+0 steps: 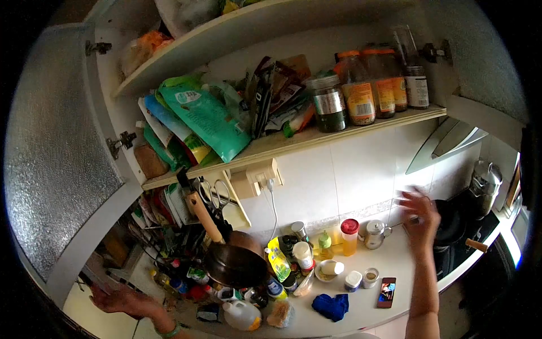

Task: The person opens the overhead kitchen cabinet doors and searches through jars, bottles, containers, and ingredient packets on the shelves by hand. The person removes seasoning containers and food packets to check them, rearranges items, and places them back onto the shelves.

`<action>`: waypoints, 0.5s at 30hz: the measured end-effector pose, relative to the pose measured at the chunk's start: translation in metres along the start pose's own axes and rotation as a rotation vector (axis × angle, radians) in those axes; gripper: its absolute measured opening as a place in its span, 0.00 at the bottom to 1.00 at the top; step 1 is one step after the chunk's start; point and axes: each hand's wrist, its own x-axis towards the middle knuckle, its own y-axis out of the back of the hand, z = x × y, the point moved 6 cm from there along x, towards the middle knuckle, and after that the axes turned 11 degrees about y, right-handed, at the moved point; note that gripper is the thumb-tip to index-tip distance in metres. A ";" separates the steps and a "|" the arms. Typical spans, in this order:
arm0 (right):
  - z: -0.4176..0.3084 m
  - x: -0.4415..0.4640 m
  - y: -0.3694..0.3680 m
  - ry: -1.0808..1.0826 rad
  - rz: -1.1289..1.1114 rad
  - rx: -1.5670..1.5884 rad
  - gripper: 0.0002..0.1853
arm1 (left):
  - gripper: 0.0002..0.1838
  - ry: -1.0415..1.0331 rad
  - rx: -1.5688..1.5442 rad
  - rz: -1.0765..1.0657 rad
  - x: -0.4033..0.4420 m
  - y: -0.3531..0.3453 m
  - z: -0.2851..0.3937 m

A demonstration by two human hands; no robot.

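Observation:
My right hand (420, 219) is raised in front of the tiled wall, fingers apart and slightly blurred, holding nothing. It is nearest the steel pot with a spout (374, 235) and the red-lidded jug (349, 237). At the lower left, my left hand (125, 300) is stretched out, open, below the frosted cabinet door (62, 152); whether it touches anything is unclear. Above, the open cabinet's shelf (389, 121) bears a teal pouch (206, 116), dark packets (271, 93), a dark-filled jar (328, 104) and several orange-lidded jars (359, 96).
On the white counter (361, 316) lie a phone (387, 292) and a blue cloth (331, 307). A frying pan (234, 265) stands among bottles and a white jug (241, 314). The stove (457, 257) is at the right, with a metal pot (485, 183). Both cabinet doors stick out.

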 end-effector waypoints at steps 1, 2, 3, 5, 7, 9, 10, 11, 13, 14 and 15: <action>0.031 -0.007 0.043 -0.075 0.222 0.055 0.25 | 0.37 0.122 -0.101 0.013 0.009 0.021 -0.032; 0.060 -0.017 0.085 -0.126 0.443 0.115 0.26 | 0.37 0.131 -0.084 0.013 0.021 0.029 -0.048; 0.057 -0.018 0.128 -0.007 0.579 -0.028 0.23 | 0.36 0.366 -0.333 -0.018 0.033 0.034 -0.076; 0.083 -0.021 0.233 0.313 0.506 -0.587 0.21 | 0.33 0.569 -0.647 -0.076 0.044 0.033 -0.099; 0.059 -0.015 0.286 0.329 0.718 -0.430 0.21 | 0.32 0.540 -0.705 -0.117 0.054 0.010 -0.091; 0.030 -0.002 0.307 0.364 0.864 -0.121 0.22 | 0.31 0.528 -0.812 -0.214 0.057 -0.013 -0.068; 0.017 0.007 0.310 0.392 0.899 0.015 0.22 | 0.30 0.524 -0.847 -0.245 0.057 -0.022 -0.057; 0.006 0.016 0.311 0.411 0.918 0.122 0.22 | 0.29 0.499 -0.819 -0.169 0.058 -0.023 -0.048; -0.011 0.030 0.306 0.437 0.934 0.290 0.23 | 0.29 0.475 -0.792 -0.094 0.057 -0.021 -0.036; -0.019 0.038 0.301 0.447 0.941 0.355 0.23 | 0.28 0.553 -0.803 -0.055 0.054 -0.021 -0.037; -0.025 0.043 0.297 0.450 0.952 0.408 0.23 | 0.28 0.628 -0.816 -0.013 0.051 -0.022 -0.036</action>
